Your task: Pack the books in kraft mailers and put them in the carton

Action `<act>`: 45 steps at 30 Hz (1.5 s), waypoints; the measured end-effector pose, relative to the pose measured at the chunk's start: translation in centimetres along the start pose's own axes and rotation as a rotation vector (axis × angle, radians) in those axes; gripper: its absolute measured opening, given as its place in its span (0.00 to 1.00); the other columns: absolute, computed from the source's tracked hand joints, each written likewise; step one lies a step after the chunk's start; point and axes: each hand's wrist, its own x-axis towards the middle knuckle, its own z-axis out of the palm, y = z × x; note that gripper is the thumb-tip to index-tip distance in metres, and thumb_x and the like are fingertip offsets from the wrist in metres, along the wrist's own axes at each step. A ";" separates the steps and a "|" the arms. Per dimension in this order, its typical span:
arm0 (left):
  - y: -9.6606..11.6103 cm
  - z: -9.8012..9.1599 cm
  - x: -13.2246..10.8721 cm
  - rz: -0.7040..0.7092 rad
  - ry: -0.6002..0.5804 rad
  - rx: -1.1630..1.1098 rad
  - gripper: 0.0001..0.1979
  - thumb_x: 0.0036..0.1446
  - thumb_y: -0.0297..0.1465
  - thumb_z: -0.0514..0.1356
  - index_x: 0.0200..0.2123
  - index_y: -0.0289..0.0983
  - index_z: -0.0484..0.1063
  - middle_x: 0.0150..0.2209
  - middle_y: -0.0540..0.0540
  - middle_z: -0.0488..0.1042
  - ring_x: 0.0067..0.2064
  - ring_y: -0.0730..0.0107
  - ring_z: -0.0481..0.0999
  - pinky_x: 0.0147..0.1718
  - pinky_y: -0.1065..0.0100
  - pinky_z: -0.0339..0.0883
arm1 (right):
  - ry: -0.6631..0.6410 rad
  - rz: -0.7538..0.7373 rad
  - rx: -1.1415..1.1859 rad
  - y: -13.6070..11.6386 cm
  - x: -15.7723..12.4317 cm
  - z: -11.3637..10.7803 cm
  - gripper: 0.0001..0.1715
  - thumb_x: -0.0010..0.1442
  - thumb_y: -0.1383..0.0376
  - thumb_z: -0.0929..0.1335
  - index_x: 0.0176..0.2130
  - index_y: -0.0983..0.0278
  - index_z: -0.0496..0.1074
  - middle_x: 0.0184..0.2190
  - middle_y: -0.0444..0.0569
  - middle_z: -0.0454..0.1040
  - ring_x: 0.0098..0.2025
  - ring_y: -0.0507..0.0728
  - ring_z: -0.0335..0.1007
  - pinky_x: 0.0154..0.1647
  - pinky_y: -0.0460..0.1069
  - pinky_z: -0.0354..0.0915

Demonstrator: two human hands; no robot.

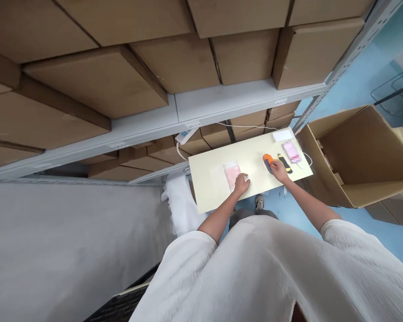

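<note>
My left hand rests at the lower right edge of a flat pink-and-white packet on the cream tabletop. Its fingers are bent toward the thumb, with a small whitish bit between them that I cannot make out. Farther right, my right hand closes on an orange and dark purple hand tool standing low over the board; its exact kind is unclear. Beside that hand lies a black-and-yellow tool, perhaps a cutter. Past it sits a blurred-out pink phone-shaped thing with a white cable.
A white box lies at the table's far right corner. Shelves of brown cartons rise in front, with a power strip on the lower edge. A large open carton stands right. White sheeting hangs at the left.
</note>
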 end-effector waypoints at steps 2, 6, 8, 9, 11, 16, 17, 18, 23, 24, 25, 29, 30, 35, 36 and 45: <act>0.9 1.0 0.3 0.026 -0.033 0.011 0.17 0.63 0.28 0.61 0.54 0.41 0.79 0.64 0.38 0.78 0.70 0.48 0.74 0.72 0.49 0.64 | 0.034 0.044 -0.039 2.2 0.2 -2.5 0.21 0.67 0.63 0.66 0.54 0.63 0.81 0.57 0.60 0.82 0.60 0.68 0.77 0.65 0.63 0.72; 2.3 2.5 0.8 0.048 -0.078 0.033 0.18 0.63 0.28 0.61 0.55 0.40 0.79 0.65 0.37 0.78 0.70 0.49 0.73 0.72 0.48 0.65 | 0.021 0.196 -0.216 5.8 -0.5 -5.3 0.23 0.65 0.63 0.68 0.57 0.63 0.79 0.58 0.61 0.81 0.59 0.68 0.75 0.62 0.61 0.72; 2.8 3.1 0.9 0.040 -0.085 0.041 0.18 0.63 0.28 0.61 0.55 0.40 0.78 0.65 0.38 0.78 0.70 0.50 0.73 0.72 0.48 0.65 | -0.026 0.248 -0.315 6.9 -0.9 -5.8 0.24 0.66 0.63 0.69 0.60 0.64 0.78 0.61 0.62 0.79 0.61 0.69 0.74 0.62 0.61 0.71; 3.0 3.3 1.0 0.036 -0.085 0.043 0.18 0.63 0.28 0.61 0.55 0.41 0.78 0.64 0.38 0.78 0.70 0.50 0.73 0.72 0.48 0.65 | -0.051 0.260 -0.353 7.3 -1.1 -5.8 0.25 0.66 0.63 0.69 0.61 0.64 0.77 0.62 0.63 0.78 0.61 0.70 0.73 0.61 0.60 0.70; 3.1 3.6 1.0 0.029 -0.084 0.045 0.18 0.62 0.27 0.61 0.54 0.41 0.79 0.63 0.39 0.79 0.70 0.49 0.73 0.72 0.48 0.65 | -0.091 0.251 -0.412 7.7 -1.3 -5.7 0.26 0.68 0.63 0.69 0.62 0.65 0.76 0.63 0.64 0.76 0.63 0.71 0.71 0.61 0.60 0.69; 2.9 3.6 0.8 -0.018 -0.097 0.064 0.17 0.63 0.27 0.60 0.54 0.40 0.79 0.64 0.37 0.77 0.69 0.49 0.74 0.71 0.49 0.67 | -0.090 0.186 -0.498 8.0 -0.7 -5.1 0.21 0.70 0.61 0.69 0.60 0.64 0.73 0.60 0.66 0.75 0.62 0.72 0.67 0.58 0.60 0.66; 2.8 3.6 0.8 -0.029 -0.098 0.069 0.17 0.63 0.27 0.60 0.54 0.40 0.79 0.64 0.37 0.77 0.69 0.48 0.74 0.71 0.49 0.67 | -0.087 0.180 -0.511 8.0 -0.5 -4.9 0.20 0.70 0.61 0.69 0.59 0.64 0.72 0.60 0.66 0.75 0.61 0.72 0.66 0.57 0.60 0.65; 2.7 3.5 0.7 -0.035 -0.096 0.072 0.17 0.63 0.27 0.60 0.53 0.40 0.79 0.64 0.36 0.77 0.69 0.48 0.74 0.71 0.48 0.67 | -0.087 0.175 -0.520 8.0 -0.4 -4.8 0.19 0.70 0.60 0.69 0.58 0.64 0.72 0.59 0.66 0.75 0.61 0.72 0.66 0.57 0.59 0.65; 2.3 3.3 0.6 -0.009 -0.070 0.055 0.17 0.60 0.25 0.60 0.51 0.41 0.80 0.59 0.39 0.80 0.68 0.50 0.75 0.72 0.49 0.66 | -0.107 0.179 -0.488 8.1 0.0 -4.8 0.18 0.69 0.63 0.69 0.56 0.64 0.70 0.56 0.64 0.78 0.58 0.70 0.69 0.56 0.58 0.66; 2.3 3.2 0.7 -0.002 -0.068 0.049 0.17 0.60 0.25 0.60 0.50 0.41 0.80 0.58 0.40 0.81 0.68 0.50 0.75 0.72 0.49 0.66 | -0.099 0.191 -0.462 8.0 0.0 -5.0 0.19 0.68 0.63 0.70 0.57 0.63 0.70 0.56 0.64 0.78 0.58 0.70 0.70 0.55 0.58 0.67; 2.4 3.2 0.7 0.004 -0.068 0.046 0.17 0.60 0.25 0.60 0.50 0.41 0.80 0.58 0.40 0.81 0.68 0.50 0.75 0.72 0.49 0.66 | -0.086 0.205 -0.430 8.0 0.0 -5.1 0.20 0.67 0.64 0.70 0.57 0.63 0.70 0.56 0.63 0.79 0.58 0.70 0.70 0.55 0.58 0.68; 2.7 2.9 0.8 0.017 -0.067 0.042 0.18 0.60 0.25 0.60 0.52 0.41 0.81 0.59 0.40 0.82 0.68 0.50 0.75 0.72 0.48 0.66 | 0.012 0.295 -0.224 7.1 0.2 -6.2 0.24 0.64 0.60 0.73 0.58 0.61 0.70 0.54 0.60 0.80 0.57 0.69 0.75 0.54 0.58 0.72; 2.8 2.8 0.7 0.016 -0.066 0.042 0.18 0.61 0.25 0.60 0.52 0.41 0.81 0.60 0.40 0.81 0.69 0.50 0.75 0.72 0.48 0.66 | 0.043 0.321 -0.141 6.6 0.4 -6.5 0.26 0.63 0.58 0.73 0.58 0.61 0.70 0.54 0.59 0.81 0.55 0.68 0.77 0.53 0.58 0.73; 2.8 1.4 0.3 0.011 -0.057 0.008 0.18 0.63 0.24 0.60 0.53 0.41 0.81 0.62 0.40 0.80 0.69 0.52 0.75 0.73 0.51 0.66 | 0.087 0.316 0.441 1.8 1.2 -7.1 0.41 0.60 0.49 0.77 0.66 0.61 0.69 0.51 0.54 0.81 0.50 0.62 0.82 0.51 0.55 0.79; 2.7 1.0 0.2 0.012 -0.055 -0.001 0.18 0.63 0.24 0.60 0.53 0.41 0.81 0.61 0.40 0.80 0.69 0.52 0.75 0.72 0.51 0.67 | 0.044 0.298 0.535 0.4 1.2 -6.9 0.41 0.59 0.49 0.77 0.65 0.61 0.70 0.50 0.53 0.81 0.50 0.62 0.82 0.50 0.55 0.79; -2.5 -4.5 -2.3 -0.022 0.039 -0.072 0.18 0.63 0.23 0.60 0.53 0.40 0.80 0.59 0.39 0.81 0.67 0.54 0.77 0.70 0.51 0.70 | -0.489 0.319 0.805 -10.8 -2.5 1.6 0.14 0.62 0.62 0.73 0.47 0.60 0.72 0.41 0.49 0.82 0.40 0.57 0.82 0.46 0.53 0.81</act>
